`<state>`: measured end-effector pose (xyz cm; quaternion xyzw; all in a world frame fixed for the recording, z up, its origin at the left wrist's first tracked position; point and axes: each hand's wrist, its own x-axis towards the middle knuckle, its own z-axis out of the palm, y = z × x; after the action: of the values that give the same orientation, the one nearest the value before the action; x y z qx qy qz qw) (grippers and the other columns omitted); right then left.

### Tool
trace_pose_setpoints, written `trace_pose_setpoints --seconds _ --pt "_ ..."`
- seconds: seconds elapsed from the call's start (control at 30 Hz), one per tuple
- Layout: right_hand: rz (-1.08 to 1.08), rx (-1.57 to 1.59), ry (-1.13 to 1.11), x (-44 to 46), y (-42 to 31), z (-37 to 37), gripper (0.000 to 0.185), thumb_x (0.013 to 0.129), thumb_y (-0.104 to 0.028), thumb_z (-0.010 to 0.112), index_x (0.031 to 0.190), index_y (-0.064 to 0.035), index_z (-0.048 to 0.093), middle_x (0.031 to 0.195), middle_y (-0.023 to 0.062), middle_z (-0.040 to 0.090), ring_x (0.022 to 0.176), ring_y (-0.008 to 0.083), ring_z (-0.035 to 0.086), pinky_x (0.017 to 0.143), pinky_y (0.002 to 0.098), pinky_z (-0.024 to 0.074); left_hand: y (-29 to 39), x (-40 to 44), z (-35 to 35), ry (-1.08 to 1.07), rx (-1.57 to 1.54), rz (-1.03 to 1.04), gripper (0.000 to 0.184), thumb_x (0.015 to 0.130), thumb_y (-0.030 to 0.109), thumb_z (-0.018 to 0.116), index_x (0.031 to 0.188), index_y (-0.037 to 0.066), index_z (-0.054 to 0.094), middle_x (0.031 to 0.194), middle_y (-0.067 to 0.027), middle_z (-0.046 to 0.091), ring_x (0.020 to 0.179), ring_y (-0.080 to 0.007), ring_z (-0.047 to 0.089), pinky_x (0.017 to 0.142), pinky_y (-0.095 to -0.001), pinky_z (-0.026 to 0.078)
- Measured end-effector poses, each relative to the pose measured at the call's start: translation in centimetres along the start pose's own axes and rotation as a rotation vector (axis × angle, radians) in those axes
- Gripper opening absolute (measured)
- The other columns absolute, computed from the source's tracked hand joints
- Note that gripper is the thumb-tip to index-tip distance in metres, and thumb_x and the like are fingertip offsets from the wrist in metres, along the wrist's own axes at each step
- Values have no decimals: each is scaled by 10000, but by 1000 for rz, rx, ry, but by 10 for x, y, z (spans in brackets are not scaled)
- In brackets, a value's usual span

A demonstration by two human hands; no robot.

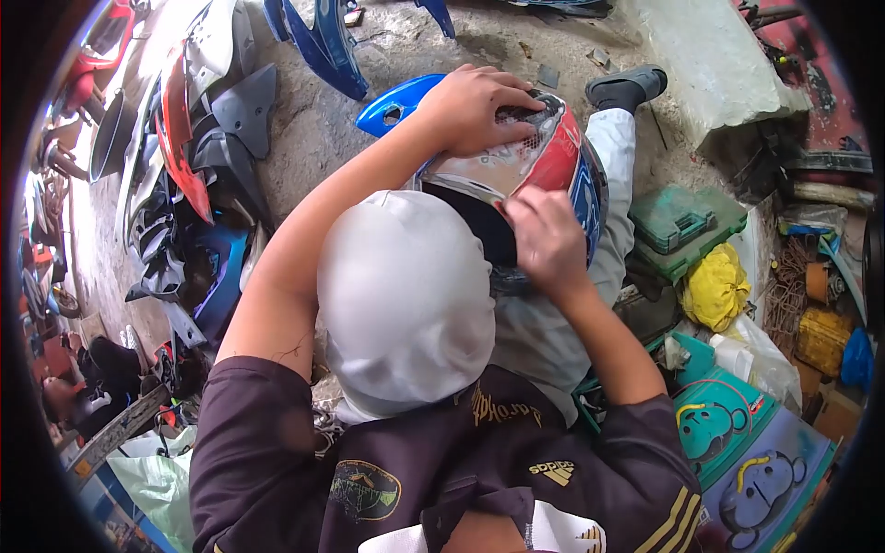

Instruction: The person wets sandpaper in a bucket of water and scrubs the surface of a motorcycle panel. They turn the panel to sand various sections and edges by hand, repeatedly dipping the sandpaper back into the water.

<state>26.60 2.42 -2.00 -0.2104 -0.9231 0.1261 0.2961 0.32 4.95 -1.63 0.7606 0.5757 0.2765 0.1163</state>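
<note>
A helmet (470, 175) in red, blue and white, with a worn, scuffed pale patch on its shell, rests at my lap with its dark opening facing me. My left hand (484, 111) grips the top of the shell, its fingers curved over a dark mesh-like patch. At the rim of the opening, my right hand (550, 238) is closed and slightly blurred; what its fingers pinch is hidden. Close to the camera bulges my bent knee (406, 295) in pale trousers. A glossy blue plastic piece (392, 106) shows just beyond the helmet.
Motorcycle fairing panels (184, 138) pile up on the left. More blue panels (323, 46) lie ahead on the concrete floor. To the right are a green tool case (682, 226), a yellow bag (717, 288) and teal boxes (714, 415). My shoe (627, 88) is at upper right.
</note>
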Motion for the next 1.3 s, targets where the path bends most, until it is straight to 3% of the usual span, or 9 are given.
trace_pose_setpoints --seconds 0.1,0.27,0.37,0.47,0.7,0.8,0.93,1.17,1.3 --pt "41 -45 71 0 17 4 160 960 -22 690 1109 -38 746 1145 154 710 988 372 648 918 464 544 1 -1 2 4 16 10 457 947 421 783 1352 211 814 1475 -165 713 1376 -387 645 1205 -497 473" --pt "501 137 180 22 92 15 137 1027 -76 670 1093 26 733 1088 213 731 1037 434 685 933 491 548 2 5 -1 -44 -15 -15 448 950 422 780 1342 208 819 1460 -169 721 1370 -387 651 1210 -497 469" --pt "353 -40 199 7 47 12 116 1017 -46 665 1083 18 734 1137 214 719 1050 433 685 939 479 552 -1 3 2 -10 -2 1 444 954 423 776 1339 208 820 1457 -167 722 1371 -386 649 1206 -497 470" --pt "197 64 96 -20 -19 8 153 956 17 668 1073 10 765 1116 198 724 1045 401 699 953 480 563 0 2 2 -11 3 -4 443 961 421 769 1347 209 816 1464 -162 720 1373 -385 645 1198 -496 476" --pt "444 142 257 54 89 23 144 1042 -80 650 1019 31 738 1041 216 738 974 434 712 896 477 570 5 -3 1 -20 -18 -35 420 957 388 780 1333 207 822 1489 -144 707 1378 -377 638 1211 -492 459" --pt "470 149 241 41 87 22 130 1034 -77 661 1034 29 735 1080 215 739 1000 429 712 910 464 572 3 6 -5 -40 -45 -47 415 955 374 784 1332 203 822 1486 -137 709 1378 -373 637 1213 -492 455" --pt "244 133 188 -18 -2 15 100 978 -30 725 1064 18 746 1134 206 725 1058 414 703 974 494 557 3 3 -2 -3 -21 -33 406 957 363 781 1324 197 824 1465 -134 719 1375 -371 636 1214 -486 452" --pt "468 89 259 21 107 26 221 1044 -93 655 1189 26 772 1208 213 777 1136 404 727 1001 474 578 9 -7 -2 9 6 -12 409 962 359 781 1339 207 820 1475 -140 712 1379 -367 635 1222 -494 447" --pt "318 28 249 -1 54 12 220 994 -8 653 1170 31 778 1240 200 779 1168 392 728 1029 479 577 7 -7 -3 21 -6 -13 421 961 368 789 1351 211 815 1478 -140 711 1382 -365 636 1220 -496 451"
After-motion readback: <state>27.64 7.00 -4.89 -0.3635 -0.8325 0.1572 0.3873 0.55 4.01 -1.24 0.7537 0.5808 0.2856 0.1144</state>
